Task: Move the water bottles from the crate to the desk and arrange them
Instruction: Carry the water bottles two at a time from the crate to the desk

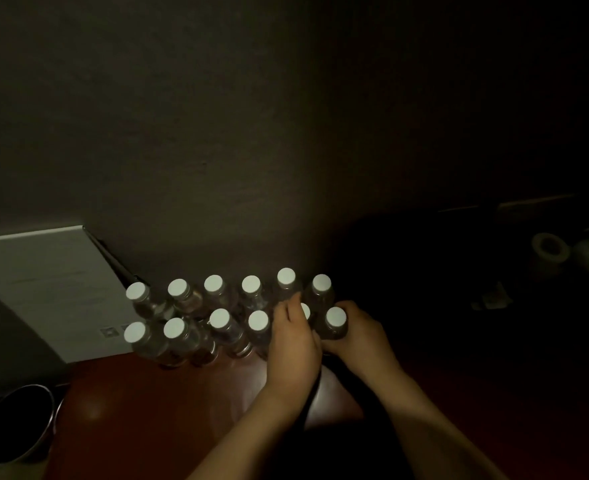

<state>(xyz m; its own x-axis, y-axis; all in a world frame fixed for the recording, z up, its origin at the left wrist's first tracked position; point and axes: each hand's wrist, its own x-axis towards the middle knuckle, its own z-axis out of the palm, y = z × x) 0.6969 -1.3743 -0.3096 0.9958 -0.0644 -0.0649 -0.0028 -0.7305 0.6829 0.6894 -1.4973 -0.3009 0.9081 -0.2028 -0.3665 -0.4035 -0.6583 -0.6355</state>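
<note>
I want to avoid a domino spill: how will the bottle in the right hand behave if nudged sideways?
The bottle in the right hand looks tall and narrow, so probably tippy. Close-packed neighbouring bottles would likely get knocked. On the polished desk, it may slide.

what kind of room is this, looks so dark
Probably a dim home or office corner, though that is a guess. A reddish wooden desk stands against a plain wall, with a white box on it and two rows of white-capped water bottles.

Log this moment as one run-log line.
stage: arranging | bottles: two rows on desk | left hand: grips front-row bottle | right hand: grips end bottle | crate: unseen
</note>
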